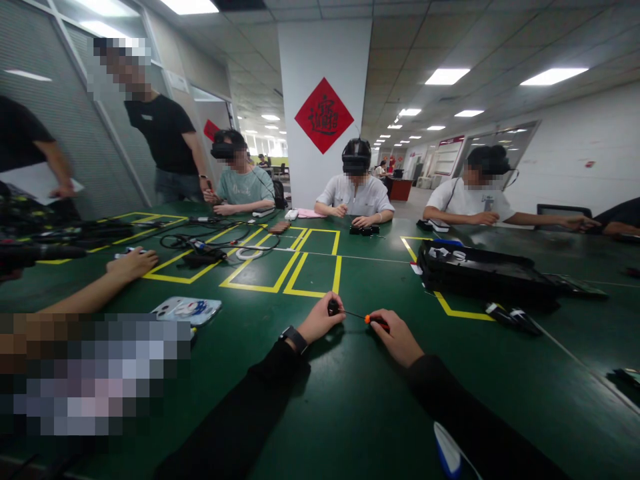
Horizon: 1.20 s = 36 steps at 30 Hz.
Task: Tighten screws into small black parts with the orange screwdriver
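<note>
1. Over a green table (345,420), a person's left hand (320,321) had its grip pinched on a small, rounded black piece (333,307).
2. The right hand (399,337) had its grip clamped around the handle (381,325) of a screwdriver (369,319), which lay between the hands.
3. The step in hand looked like applying the screwdriver to the piece; whether its tip was seated could not be told. The next move seemed to call for a steady hold with tool and piece in line.
4. The handle was orange and black, apparently plastic; the shaft (355,314) was thin, straight and probably metal.
5. The tabletop was smooth and faintly glossy, marked with flat yellow rectangles (310,293). To the right sat a shallow black tray (485,283).
</note>
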Tool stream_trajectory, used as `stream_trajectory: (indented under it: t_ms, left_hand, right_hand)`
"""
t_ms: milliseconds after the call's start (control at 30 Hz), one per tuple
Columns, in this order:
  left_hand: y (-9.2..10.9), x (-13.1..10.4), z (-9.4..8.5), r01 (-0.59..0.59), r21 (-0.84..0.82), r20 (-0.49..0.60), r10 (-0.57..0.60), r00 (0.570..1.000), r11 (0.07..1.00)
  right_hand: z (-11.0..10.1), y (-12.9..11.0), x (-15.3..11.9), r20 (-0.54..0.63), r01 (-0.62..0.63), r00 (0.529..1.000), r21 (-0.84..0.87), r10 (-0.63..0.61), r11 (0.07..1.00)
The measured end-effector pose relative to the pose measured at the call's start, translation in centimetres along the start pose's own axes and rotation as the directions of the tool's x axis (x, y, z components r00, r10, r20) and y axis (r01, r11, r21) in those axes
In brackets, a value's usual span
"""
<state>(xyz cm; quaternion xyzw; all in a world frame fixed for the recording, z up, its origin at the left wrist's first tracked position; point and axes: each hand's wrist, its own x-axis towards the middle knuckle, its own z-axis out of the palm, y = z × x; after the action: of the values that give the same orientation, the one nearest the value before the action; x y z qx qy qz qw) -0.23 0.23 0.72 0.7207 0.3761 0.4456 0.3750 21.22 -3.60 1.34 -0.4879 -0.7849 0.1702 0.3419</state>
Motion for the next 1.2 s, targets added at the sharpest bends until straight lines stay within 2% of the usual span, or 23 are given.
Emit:
stream_trajectory:
  t_ms: [300,733,967,1200]
  left_hand:
    - [-0.15,0.00,-0.03,-0.003,0.017,-0.007,0.003,1.000,1.000]
    - [0.42,-0.04,0.01,0.014,0.032,-0.018,-0.013,1.000,0.999]
    - [-0.07,0.07,0.00,0.015,0.030,-0.036,-0.014,0.999,0.999]
    - [-0.09,0.07,0.00,0.019,0.031,-0.046,-0.017,0.999,0.999]
  right_hand:
    - [0.15,0.24,-0.01,-0.020,0.009,1.000,0.001,-0.009,1.000]
    - [0.24,0.05,-0.12,0.022,-0.002,1.000,0.065,0.000,0.998]
    - [0.13,0.28,0.04,-0.018,0.033,0.999,-0.054,-0.034,0.998]
    - [0.24,0.11,0.04,0.015,-0.016,1.000,-0.024,0.016,1.000]
